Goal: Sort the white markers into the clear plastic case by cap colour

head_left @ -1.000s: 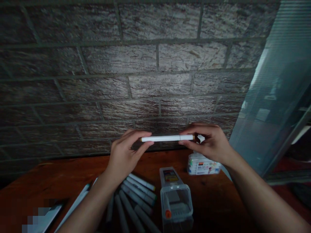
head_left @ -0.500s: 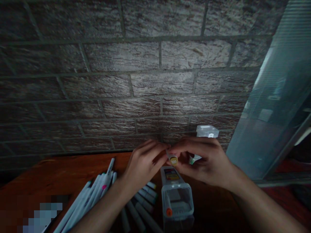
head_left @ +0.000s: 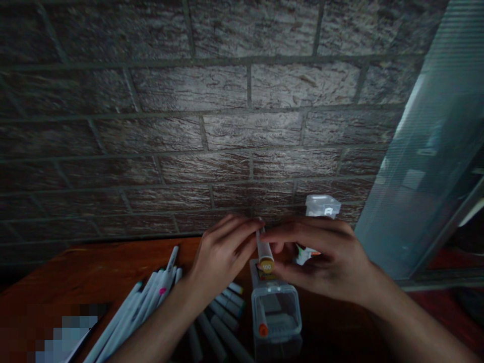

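A white marker (head_left: 264,248) with a yellow-brown end reading 100 is held between my two hands, that end tilted toward me. My left hand (head_left: 226,248) has its fingers closed on the marker's far part. On the other side, the thumb and fingers of my right hand (head_left: 321,252) pinch it near the coloured end. Just below is a clear plastic box (head_left: 277,315) with its lid open, and inside leans one marker with an orange end (head_left: 263,329). Behind my right hand stands another clear container (head_left: 322,205), partly hidden, with white and green items in it.
Several white markers (head_left: 141,307) lie in a pile on the wooden table (head_left: 109,257) to the left. More markers (head_left: 227,307) fan out beside the box, partly under my left forearm. A brick wall (head_left: 227,131) rises behind the table, and a translucent panel (head_left: 419,166) stands at right.
The marker has come further into view, its coloured end lower and turned toward me. My right hand has shifted slightly right, its fingers more spread around the marker.
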`<state>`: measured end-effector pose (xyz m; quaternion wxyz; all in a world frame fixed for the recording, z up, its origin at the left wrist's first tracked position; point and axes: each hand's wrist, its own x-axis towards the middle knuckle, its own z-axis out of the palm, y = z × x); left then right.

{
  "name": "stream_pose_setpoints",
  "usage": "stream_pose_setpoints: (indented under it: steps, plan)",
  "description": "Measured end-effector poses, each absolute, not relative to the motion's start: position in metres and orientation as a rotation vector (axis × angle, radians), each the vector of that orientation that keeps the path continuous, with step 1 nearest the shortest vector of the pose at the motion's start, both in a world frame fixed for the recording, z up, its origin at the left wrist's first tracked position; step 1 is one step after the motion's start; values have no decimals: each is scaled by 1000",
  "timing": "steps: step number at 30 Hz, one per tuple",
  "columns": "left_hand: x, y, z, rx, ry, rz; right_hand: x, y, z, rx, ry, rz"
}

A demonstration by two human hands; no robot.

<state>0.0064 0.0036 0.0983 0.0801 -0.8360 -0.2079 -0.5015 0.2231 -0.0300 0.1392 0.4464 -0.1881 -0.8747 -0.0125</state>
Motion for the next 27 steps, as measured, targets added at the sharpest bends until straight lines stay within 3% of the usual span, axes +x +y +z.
stream_pose_setpoints:
  steps: [19,27]
  plan:
    - [6,6,94,-2510,-616,-1477,221,-37,144,-330,-2184,-32]
    - [7,3,98,-2552,-779,-1491,232,-28,149,-603,-1902,94]
